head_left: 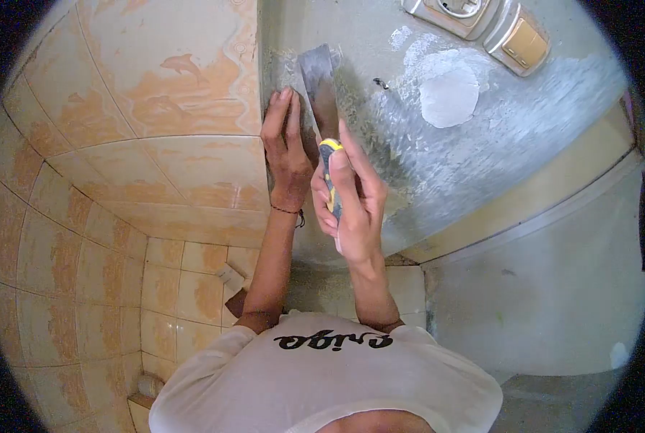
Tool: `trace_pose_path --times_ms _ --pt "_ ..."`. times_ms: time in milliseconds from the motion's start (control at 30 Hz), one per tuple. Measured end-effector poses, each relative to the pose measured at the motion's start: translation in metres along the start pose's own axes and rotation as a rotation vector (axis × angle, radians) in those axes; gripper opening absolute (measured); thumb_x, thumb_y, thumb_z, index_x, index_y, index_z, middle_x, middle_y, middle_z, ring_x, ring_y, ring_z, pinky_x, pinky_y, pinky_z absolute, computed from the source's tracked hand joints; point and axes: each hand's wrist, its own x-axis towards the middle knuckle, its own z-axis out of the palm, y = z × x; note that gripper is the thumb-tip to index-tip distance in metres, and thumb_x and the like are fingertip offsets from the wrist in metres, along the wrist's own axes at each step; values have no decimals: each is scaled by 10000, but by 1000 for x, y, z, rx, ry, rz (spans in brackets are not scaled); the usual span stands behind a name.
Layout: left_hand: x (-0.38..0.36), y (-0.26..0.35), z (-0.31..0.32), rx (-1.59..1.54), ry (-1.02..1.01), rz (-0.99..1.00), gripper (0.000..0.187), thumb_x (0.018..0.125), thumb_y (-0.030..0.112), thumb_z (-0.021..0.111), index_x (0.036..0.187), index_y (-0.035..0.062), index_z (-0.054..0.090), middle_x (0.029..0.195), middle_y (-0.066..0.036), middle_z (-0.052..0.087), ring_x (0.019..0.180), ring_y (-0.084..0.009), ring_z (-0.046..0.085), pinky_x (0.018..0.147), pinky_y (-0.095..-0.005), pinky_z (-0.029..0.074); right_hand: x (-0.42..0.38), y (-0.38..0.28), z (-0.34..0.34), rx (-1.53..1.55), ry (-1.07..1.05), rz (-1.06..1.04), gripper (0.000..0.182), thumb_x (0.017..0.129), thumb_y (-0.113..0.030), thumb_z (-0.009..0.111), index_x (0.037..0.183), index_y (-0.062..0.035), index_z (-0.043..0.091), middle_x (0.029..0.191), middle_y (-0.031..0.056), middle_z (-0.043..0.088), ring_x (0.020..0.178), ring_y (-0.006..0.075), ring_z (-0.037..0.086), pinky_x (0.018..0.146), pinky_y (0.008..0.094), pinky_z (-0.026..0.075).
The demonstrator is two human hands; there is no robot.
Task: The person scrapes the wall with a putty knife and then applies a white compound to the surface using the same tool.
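Observation:
My right hand is closed around the black and yellow handle of a flat metal blade. The blade points up and away, its wide far end against the rough grey wall surface near the tile edge. Just left of the blade, my left hand rests with fingers stretched out on the grey surface beside the tiles. It holds nothing visible, and a thin dark cord circles its wrist.
At the upper right, a socket and a tan switch sit near a smooth white patch. A small dark mark lies left of the patch. A pale ledge crosses the right side. Light pieces lie lower left.

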Motion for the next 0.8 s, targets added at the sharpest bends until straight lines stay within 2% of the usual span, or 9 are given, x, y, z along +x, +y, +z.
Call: trace_pose_path --times_ms 367,667,733,800 --pt "6 5 -5 -20 -27 -14 589 824 3 640 1385 -56 471 1401 -193 452 1304 -373 456 1117 -465 406 4 -7 -14 79 -47 91 471 1063 -255 466 1504 -100 404 685 12 472 445 28 353 360 186 243" --pt "4 4 -5 -2 -31 -8 579 836 32 641 1380 -67 468 1403 -197 452 1301 -382 456 1121 -487 398 1 -3 -13 13 -31 59 472 1065 -261 463 1499 -86 409 694 5 472 455 19 360 369 177 248" --pt "3 5 -6 39 -44 -5 572 843 48 643 1376 -70 471 1401 -201 458 1308 -385 451 1117 -491 398 0 1 -7 7 -48 -4 472 1064 -255 463 1501 -85 406 688 0 464 457 14 356 374 169 239" --pt "3 9 -9 21 -56 -22 572 842 53 646 1375 -69 474 1402 -202 459 1309 -386 451 1117 -490 397 0 -3 -13 29 -32 37 470 1064 -252 464 1500 -87 408 688 -1 461 458 15 355 375 169 236"
